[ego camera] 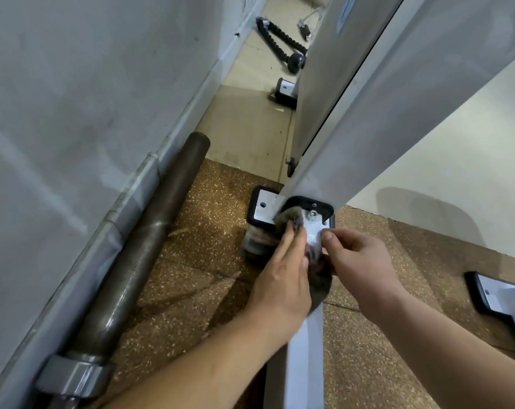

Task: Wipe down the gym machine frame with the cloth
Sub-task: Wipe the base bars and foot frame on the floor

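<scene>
The white gym machine frame [353, 137] rises from a bolted foot plate [315, 215] on the speckled rubber floor, and a white base bar [305, 355] runs toward me. A dark grey cloth [285, 218] is bunched against the foot of the upright. My left hand [280, 278] lies on the cloth with straight fingers, pressing it to the frame. My right hand [359, 261] pinches a part of the cloth just right of the bar, thumb and fingers curled. Much of the cloth is hidden under both hands.
A thick dark metal pipe [150, 240] lies along the grey wall on the left. Another foot plate [495, 293] sits at the right. Farther back on the tiled floor lie a black rope attachment [283, 42] and a further frame foot [285, 90].
</scene>
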Motion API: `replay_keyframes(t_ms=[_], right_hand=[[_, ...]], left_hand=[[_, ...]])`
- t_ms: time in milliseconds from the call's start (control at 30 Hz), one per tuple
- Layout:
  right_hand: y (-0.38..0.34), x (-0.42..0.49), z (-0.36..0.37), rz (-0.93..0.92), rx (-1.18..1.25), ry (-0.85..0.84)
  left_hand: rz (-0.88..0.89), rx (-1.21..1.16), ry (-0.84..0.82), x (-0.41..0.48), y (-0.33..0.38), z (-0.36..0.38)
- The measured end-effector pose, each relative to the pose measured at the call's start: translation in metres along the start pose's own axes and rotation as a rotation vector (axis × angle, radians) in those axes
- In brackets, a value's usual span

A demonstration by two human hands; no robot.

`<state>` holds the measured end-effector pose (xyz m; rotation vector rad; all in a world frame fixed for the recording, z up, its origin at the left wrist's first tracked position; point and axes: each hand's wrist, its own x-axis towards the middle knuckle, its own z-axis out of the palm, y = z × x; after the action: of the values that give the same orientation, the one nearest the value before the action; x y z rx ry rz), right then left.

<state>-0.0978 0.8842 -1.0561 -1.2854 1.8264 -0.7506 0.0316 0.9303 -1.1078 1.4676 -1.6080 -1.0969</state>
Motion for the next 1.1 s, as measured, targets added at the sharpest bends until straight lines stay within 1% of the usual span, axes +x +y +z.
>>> replay_keyframes(t_ms=[67,133,233,333,400,500,600,667,767,833,867,933,1033,1100], right_hand=[[-0.003,0.0,0.002,0.006,-0.001,-0.03],[-0.005,0.0,0.002,0.005,-0.007,-0.053],[-0.005,-0.004,0.0,0.028,-0.004,-0.079],[-0.004,-0.012,-0.003,0.071,0.015,-0.105],[-0.004,-0.014,-0.004,0.061,-0.012,-0.127],[-0.005,-0.017,-0.004,0.037,-0.027,-0.138],[-0.008,-0.023,-0.003,0.057,0.0,-0.148],[-0.008,-0.029,-0.003,0.048,-0.031,-0.144],[-0.007,-0.035,-0.005,0.052,-0.022,-0.133],[-0.008,-0.038,-0.004,0.053,-0.033,-0.131],[-0.007,-0.039,-0.002,0.045,-0.041,-0.127],[-0.005,-0.043,0.001,0.03,-0.041,-0.1],[-0.005,-0.059,0.0,0.005,-0.025,-0.069],[-0.008,-0.068,-0.008,0.014,0.049,-0.092]], left_hand=[[0.055,0.049,-0.021,-0.031,-0.001,0.005],[0.072,0.047,-0.062,-0.037,-0.006,0.002],[-0.021,-0.003,-0.071,-0.001,-0.007,-0.009],[-0.07,0.028,-0.098,0.009,-0.003,-0.012],[-0.096,0.046,-0.163,-0.019,0.001,-0.005],[-0.038,0.042,-0.2,-0.055,0.005,-0.002],[-0.156,-0.045,-0.266,-0.022,-0.004,-0.015],[-0.253,-0.082,-0.318,0.008,-0.008,-0.029],[-0.264,-0.085,-0.301,0.013,-0.001,-0.026],[-0.28,-0.037,-0.236,-0.01,0.005,-0.016],[-0.251,-0.008,-0.178,-0.027,0.007,-0.013],[-0.106,0.09,-0.079,-0.061,0.01,-0.011],[0.115,0.244,-0.029,-0.084,0.02,-0.021],[0.185,0.234,0.066,-0.084,0.031,-0.029]])
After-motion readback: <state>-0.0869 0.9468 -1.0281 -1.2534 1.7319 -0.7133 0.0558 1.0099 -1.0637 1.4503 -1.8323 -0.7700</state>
